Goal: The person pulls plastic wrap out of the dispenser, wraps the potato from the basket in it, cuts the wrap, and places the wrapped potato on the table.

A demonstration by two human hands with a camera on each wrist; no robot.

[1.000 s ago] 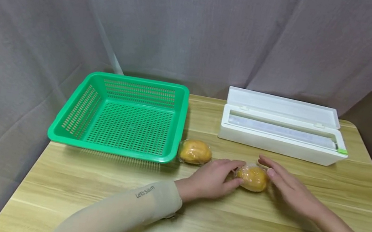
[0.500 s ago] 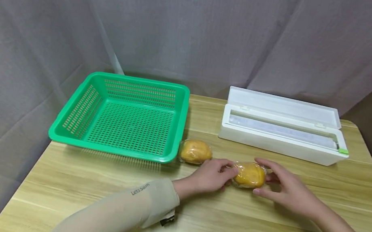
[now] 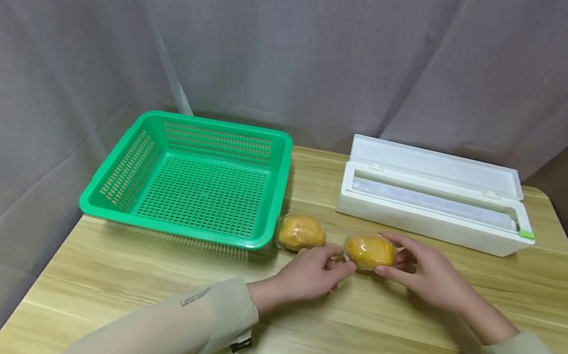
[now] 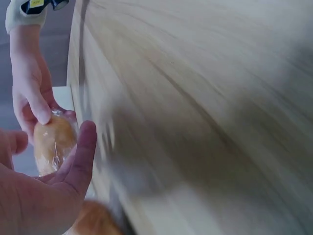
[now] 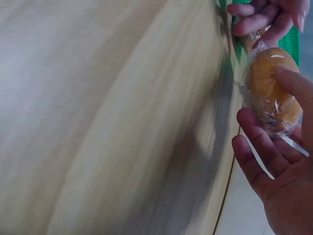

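A yellow mango (image 3: 370, 252) in clear plastic film is between the two hands. My right hand (image 3: 431, 275) grips its right end, with thumb and fingers on either side, as the right wrist view also shows around the wrapped mango (image 5: 274, 90). At the opposite end is my left hand (image 3: 308, 274), its relaxed fingers by the film. In the left wrist view, the left hand's thumb and fingers (image 4: 83, 159) are spread apart; whether they touch the film is hard to tell. Another film-wrapped mango (image 3: 301, 232) lies just behind the left hand, beside the basket.
A green plastic basket (image 3: 271, 200) with slotted walls stands at the back left of the wooden table (image 3: 340, 349). Back right is a white cling film box (image 3: 434, 224), lid raised, a roll inside and a green slider at one end. Grey curtains (image 3: 284, 39) hang behind.
The right hand has gone from flat beside the mango to gripping it. Both hands and that mango have shifted left, the mango also slightly away from me. The other mango stays by the basket.
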